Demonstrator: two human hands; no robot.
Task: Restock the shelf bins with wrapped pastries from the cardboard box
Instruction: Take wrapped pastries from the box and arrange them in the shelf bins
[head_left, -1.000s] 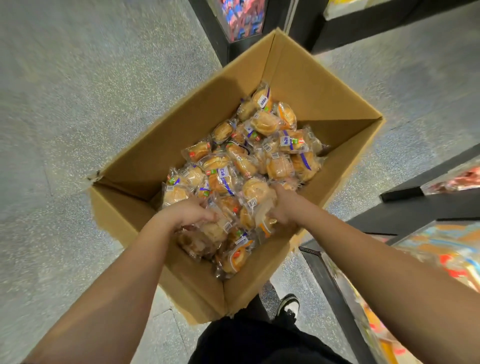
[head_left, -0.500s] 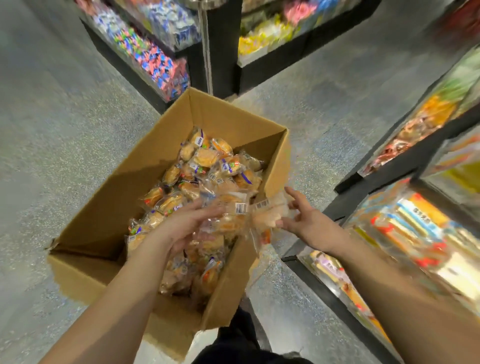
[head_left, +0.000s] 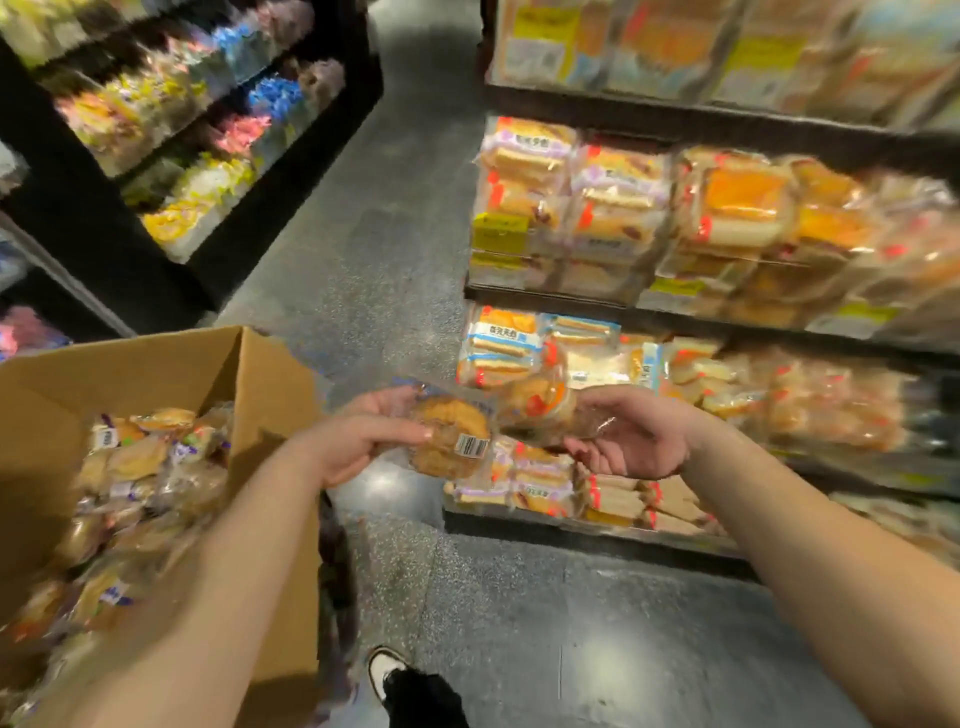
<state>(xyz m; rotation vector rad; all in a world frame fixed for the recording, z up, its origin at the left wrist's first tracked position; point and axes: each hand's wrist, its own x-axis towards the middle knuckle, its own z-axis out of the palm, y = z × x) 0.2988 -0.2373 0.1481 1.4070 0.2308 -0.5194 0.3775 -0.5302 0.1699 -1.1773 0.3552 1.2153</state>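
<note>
My left hand (head_left: 358, 441) grips a wrapped round pastry (head_left: 449, 436) with a barcode label, held in the air right of the cardboard box (head_left: 270, 384). My right hand (head_left: 631, 441) holds other wrapped pastries (head_left: 540, 402) from below, fingers curled under the clear wrappers. Both hands are raised in front of the lower shelf bins (head_left: 540, 483), which hold wrapped bread and cakes. The box at lower left is full of several wrapped pastries (head_left: 140, 467).
A black shelf unit (head_left: 649, 306) with packed bread rises at right. Another black rack (head_left: 197, 156) with coloured sweets stands at upper left. Grey speckled floor (head_left: 363, 260) runs between them. My shoe (head_left: 384, 670) shows at the bottom.
Both hands lifted out of the box with pastries and swung right toward the shelf. The view turned from the box to the shelf bins.
</note>
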